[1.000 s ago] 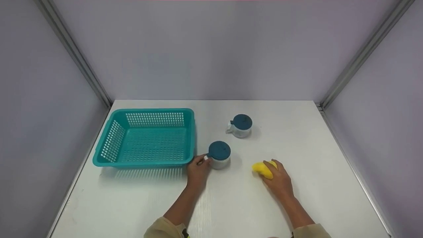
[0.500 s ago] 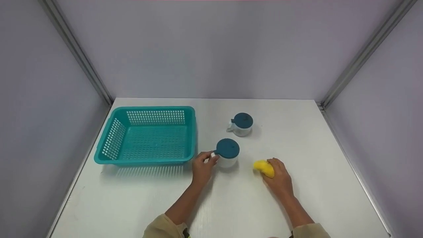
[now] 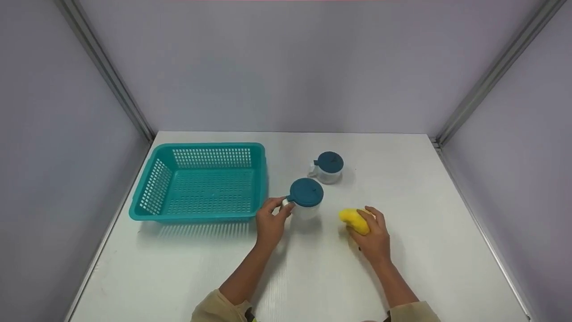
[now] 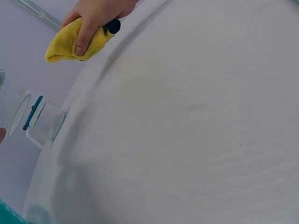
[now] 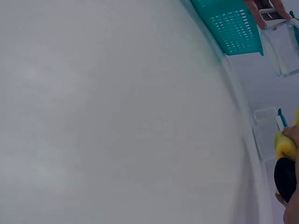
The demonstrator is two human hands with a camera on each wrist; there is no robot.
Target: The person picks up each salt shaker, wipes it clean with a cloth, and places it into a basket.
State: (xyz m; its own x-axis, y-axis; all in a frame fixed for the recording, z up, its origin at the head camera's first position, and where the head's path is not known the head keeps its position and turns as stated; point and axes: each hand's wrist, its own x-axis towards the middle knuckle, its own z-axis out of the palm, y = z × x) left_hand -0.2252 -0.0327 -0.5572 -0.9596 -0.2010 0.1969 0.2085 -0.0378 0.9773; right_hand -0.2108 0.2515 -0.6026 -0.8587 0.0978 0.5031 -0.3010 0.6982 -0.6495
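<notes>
The left hand [image 3: 270, 220] pinches the handle of the near cup [image 3: 305, 203], a clear cup with a dark teal lid, which appears lifted just above the white table [image 3: 178, 268], close to the front right corner of the teal basket [image 3: 201, 183]. The right hand [image 3: 374, 235] curls its fingers round a yellow cloth [image 3: 354, 220], bunched up and lying just right of the near cup; in the left wrist view a small dark object [image 4: 112, 26] also shows inside that grip, under the cloth [image 4: 65, 44].

Behind the near cup and slightly to the right stands a second cup [image 3: 327, 167] of the same kind, lid on, handle turned to the left, apart from both hands. The basket is a perforated, slotted tray with nothing visible in it. It sits at the left of the table, its right rim just beside the left hand. Between the two hands there is only bare table. Grey-lilac walls with metal corner rails [image 3: 107, 71] close the table in on three sides.

No brand, label or writing can be read on the cups, cloth or basket.
</notes>
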